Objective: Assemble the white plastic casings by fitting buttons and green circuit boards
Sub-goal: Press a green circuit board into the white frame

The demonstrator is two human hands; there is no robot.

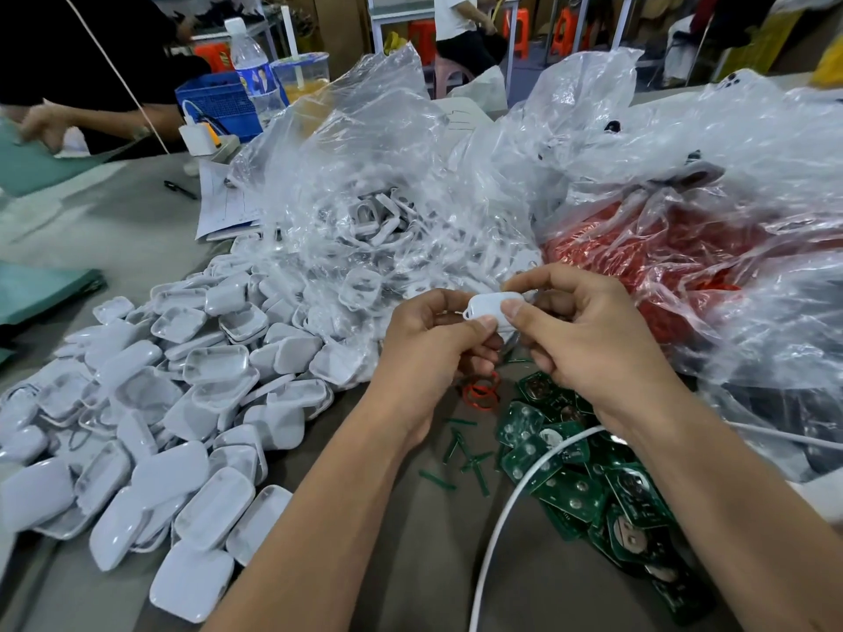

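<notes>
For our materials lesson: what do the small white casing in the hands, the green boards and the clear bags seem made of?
Small white casing, gripped by the left hand and right hand: likely moulded plastic, smooth with a soft sheen.
Green circuit boards: rigid laminate, apparently, with silvery metal pads.
Clear bags: thin plastic film, crinkled and glossy.

At frame centre both hands, the left hand (pixel 429 344) and the right hand (pixel 588 339), held one casing (pixel 490 307) between them above the table (pixel 137 239). A casing pile (pixel 150 431) spread across the lower left, with boards (pixel 588 490) at lower right under the right wrist and a cable (pixel 511 494) lying over them. Bags (pixel 456 175) lay behind the hands across the upper middle and right, and a bottle (pixel 253 70) stood at upper left.
</notes>
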